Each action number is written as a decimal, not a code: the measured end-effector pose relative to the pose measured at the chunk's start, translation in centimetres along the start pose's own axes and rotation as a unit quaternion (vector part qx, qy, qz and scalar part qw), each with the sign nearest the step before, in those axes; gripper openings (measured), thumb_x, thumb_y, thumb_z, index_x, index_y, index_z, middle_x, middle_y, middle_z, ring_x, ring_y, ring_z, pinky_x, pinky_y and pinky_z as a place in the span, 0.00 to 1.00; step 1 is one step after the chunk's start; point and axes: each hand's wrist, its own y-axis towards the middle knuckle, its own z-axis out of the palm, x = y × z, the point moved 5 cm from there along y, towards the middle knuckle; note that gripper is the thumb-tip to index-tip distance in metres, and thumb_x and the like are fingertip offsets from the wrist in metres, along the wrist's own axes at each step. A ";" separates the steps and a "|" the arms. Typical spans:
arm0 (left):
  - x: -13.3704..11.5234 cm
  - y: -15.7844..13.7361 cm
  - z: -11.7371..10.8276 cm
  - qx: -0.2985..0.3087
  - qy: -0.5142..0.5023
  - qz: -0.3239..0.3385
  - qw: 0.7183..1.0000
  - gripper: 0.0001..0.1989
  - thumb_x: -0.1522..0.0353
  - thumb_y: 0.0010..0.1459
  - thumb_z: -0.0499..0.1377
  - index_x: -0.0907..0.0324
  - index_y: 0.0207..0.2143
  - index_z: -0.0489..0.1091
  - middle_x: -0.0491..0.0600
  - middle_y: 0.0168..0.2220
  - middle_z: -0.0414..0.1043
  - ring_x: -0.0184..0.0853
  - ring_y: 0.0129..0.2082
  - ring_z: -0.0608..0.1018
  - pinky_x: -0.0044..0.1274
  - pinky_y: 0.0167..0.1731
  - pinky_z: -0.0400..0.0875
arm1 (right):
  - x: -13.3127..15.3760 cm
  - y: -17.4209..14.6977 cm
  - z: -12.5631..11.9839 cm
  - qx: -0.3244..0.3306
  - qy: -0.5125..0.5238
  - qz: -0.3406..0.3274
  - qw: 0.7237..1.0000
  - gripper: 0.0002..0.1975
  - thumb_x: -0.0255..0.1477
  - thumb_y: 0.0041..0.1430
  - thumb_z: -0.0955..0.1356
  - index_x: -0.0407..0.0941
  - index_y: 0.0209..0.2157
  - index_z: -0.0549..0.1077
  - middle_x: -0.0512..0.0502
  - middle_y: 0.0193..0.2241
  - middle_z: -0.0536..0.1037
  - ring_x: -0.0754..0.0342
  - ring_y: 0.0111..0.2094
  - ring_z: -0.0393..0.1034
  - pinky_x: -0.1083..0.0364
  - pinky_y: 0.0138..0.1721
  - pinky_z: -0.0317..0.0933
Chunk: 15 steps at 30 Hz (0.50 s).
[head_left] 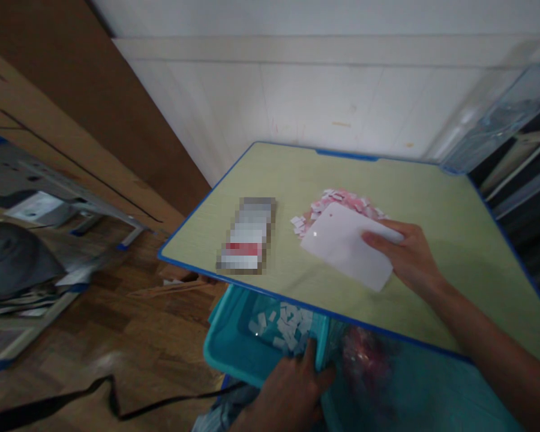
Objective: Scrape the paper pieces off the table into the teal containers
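We hold the white card [347, 245] flat under our right hand [405, 255], fingers gripping its right end, against the pile of pink and white slips [337, 207] mid-table. Our left hand [292, 390] grips the teal bin [234, 354] at the near edge. Sweeping looks next: keep the card's edge down.

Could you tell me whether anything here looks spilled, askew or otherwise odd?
Nothing looks spilled. The pink and white paper bits sit heaped beside the white card under the right hand; the left hand grips the teal bin.
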 end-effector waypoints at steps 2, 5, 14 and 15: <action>0.0 0.0 0.0 -0.002 0.000 -0.003 1.000 0.23 0.63 0.52 0.55 0.47 0.52 0.57 0.62 0.55 0.51 0.46 0.36 0.73 0.36 0.31 0.70 | 0.0 0.0 0.9 0.023 0.000 0.012 1.000 0.15 0.40 0.46 0.67 0.42 0.27 0.75 0.46 0.23 0.75 0.55 0.21 0.67 0.58 0.20 0.57; 0.1 0.0 0.1 -0.011 -0.004 -0.007 1.000 0.22 0.63 0.52 0.56 0.47 0.51 0.58 0.61 0.54 0.54 0.45 0.34 0.74 0.36 0.30 0.70 | -0.2 0.2 1.5 0.051 -0.037 0.045 0.997 0.14 0.37 0.46 0.67 0.40 0.27 0.75 0.45 0.21 0.75 0.56 0.20 0.67 0.59 0.18 0.57; 0.0 0.0 0.1 -0.008 -0.003 -0.001 1.000 0.21 0.64 0.53 0.55 0.49 0.51 0.58 0.61 0.55 0.52 0.44 0.35 0.74 0.36 0.32 0.69 | -2.1 1.0 -2.4 0.051 -0.021 0.128 0.990 0.14 0.36 0.41 0.70 0.38 0.26 0.75 0.45 0.19 0.75 0.56 0.17 0.66 0.59 0.16 0.56; 0.0 0.0 0.0 -0.007 -0.003 0.000 1.000 0.21 0.64 0.53 0.54 0.49 0.51 0.58 0.61 0.55 0.52 0.44 0.36 0.74 0.36 0.32 0.69 | -1.9 1.0 -2.8 0.047 -0.016 0.121 0.991 0.14 0.35 0.41 0.70 0.38 0.27 0.75 0.46 0.19 0.75 0.57 0.17 0.66 0.59 0.16 0.56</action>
